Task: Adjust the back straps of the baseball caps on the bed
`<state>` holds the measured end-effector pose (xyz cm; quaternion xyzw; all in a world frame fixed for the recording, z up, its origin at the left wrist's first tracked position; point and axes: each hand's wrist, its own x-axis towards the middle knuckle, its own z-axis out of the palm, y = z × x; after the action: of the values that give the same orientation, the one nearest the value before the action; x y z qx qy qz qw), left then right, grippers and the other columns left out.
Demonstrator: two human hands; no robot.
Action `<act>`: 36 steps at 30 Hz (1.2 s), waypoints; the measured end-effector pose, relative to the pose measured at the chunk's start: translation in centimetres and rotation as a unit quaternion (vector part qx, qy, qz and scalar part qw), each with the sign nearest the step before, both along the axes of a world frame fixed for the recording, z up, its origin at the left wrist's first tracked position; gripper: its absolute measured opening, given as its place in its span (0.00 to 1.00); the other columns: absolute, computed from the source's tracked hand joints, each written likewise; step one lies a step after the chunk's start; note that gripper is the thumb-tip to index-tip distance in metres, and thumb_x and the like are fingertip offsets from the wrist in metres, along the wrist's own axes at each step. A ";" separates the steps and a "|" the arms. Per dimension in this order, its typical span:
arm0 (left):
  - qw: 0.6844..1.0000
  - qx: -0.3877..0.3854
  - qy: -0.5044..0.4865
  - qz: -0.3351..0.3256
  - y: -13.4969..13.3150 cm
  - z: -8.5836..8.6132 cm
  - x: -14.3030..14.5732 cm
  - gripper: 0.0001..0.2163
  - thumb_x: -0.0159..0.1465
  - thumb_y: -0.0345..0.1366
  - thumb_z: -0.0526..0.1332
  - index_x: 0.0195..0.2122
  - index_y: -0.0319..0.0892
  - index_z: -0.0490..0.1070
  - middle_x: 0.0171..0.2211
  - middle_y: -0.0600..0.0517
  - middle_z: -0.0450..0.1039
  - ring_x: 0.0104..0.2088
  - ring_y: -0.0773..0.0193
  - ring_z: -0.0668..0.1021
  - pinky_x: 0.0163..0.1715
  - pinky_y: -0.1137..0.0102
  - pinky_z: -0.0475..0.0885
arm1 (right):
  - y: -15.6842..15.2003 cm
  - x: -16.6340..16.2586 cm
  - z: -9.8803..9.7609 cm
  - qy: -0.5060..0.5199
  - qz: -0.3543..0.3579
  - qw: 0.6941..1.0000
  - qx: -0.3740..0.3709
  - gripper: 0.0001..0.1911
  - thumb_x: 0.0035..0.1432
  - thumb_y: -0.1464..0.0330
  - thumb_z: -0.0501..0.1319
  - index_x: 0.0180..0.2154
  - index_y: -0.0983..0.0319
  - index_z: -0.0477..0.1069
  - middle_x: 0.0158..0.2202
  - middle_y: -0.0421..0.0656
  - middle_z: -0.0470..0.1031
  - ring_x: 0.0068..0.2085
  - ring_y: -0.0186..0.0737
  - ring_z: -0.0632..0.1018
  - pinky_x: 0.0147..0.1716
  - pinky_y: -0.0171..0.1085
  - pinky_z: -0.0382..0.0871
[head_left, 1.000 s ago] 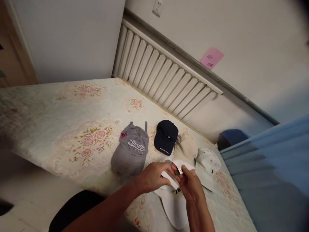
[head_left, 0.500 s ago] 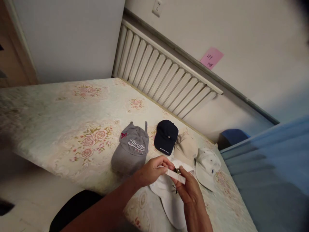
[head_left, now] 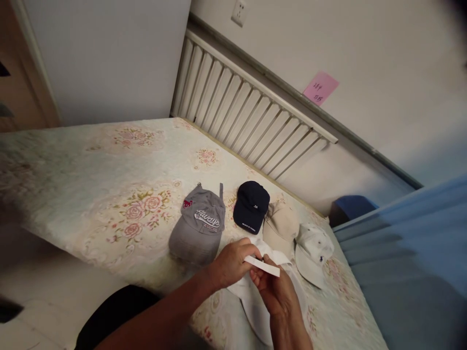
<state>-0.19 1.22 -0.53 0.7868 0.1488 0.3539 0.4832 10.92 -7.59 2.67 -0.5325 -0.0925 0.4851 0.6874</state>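
Observation:
A white cap (head_left: 255,316) lies on the bed in front of me, partly covered by my hands. Its white strap (head_left: 267,268) is raised between them. My left hand (head_left: 233,262) pinches the strap at its left end, near a small dark buckle that the fingers mostly hide. From the right, my right hand (head_left: 275,291) grips the strap's buckle area with thumb and fingers closed. Just left of my hands is a grey cap (head_left: 202,223) with white lettering, its back strap undone. Behind them sits a navy cap (head_left: 251,206).
A beige cap (head_left: 280,223) and an off-white cap (head_left: 314,248) lie in a row to the right on the floral bedcover (head_left: 153,160). A radiator (head_left: 241,102) runs along the wall behind. Blue curtain (head_left: 408,257) hangs at the right edge.
My right hand has shifted slightly left, its fingers now closer to my left hand. The buckle, visible before, is now mostly covered. The other caps have not moved.

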 end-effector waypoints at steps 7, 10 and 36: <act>0.999 -0.029 -0.009 -0.012 0.0 0.0 0.2 0.07 0.55 0.25 0.55 0.30 0.41 0.71 0.31 0.54 0.68 0.34 0.67 0.71 0.36 0.74 0.63 | -1.0 -1.0 -0.9 -0.116 -0.009 0.992 -0.058 0.15 0.44 0.60 0.68 0.31 0.63 0.70 0.22 0.39 0.76 0.24 0.38 0.76 0.25 0.36 0.72; 0.997 -0.077 -0.019 -0.013 0.0 0.4 0.3 0.04 0.57 0.29 0.57 0.29 0.41 0.71 0.30 0.54 0.69 0.33 0.67 0.71 0.36 0.73 0.63 | -2.6 -1.3 -1.6 -0.313 -0.108 0.939 -0.096 0.17 0.47 0.56 0.65 0.34 0.62 0.71 0.23 0.38 0.76 0.25 0.37 0.76 0.28 0.35 0.71; 0.941 -0.308 -0.038 -0.132 0.5 1.1 -0.8 0.13 0.54 0.41 0.63 0.37 0.38 0.68 0.21 0.60 0.62 0.22 0.73 0.63 0.23 0.76 0.58 | -2.0 0.1 -0.8 -0.228 -0.080 0.970 -0.037 0.11 0.43 0.63 0.68 0.26 0.62 0.71 0.21 0.35 0.73 0.23 0.32 0.72 0.25 0.30 0.66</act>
<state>-1.03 1.68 0.57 0.5978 0.1265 0.2533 0.7500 11.04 -9.56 1.83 -0.6599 -0.1858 0.2973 0.6645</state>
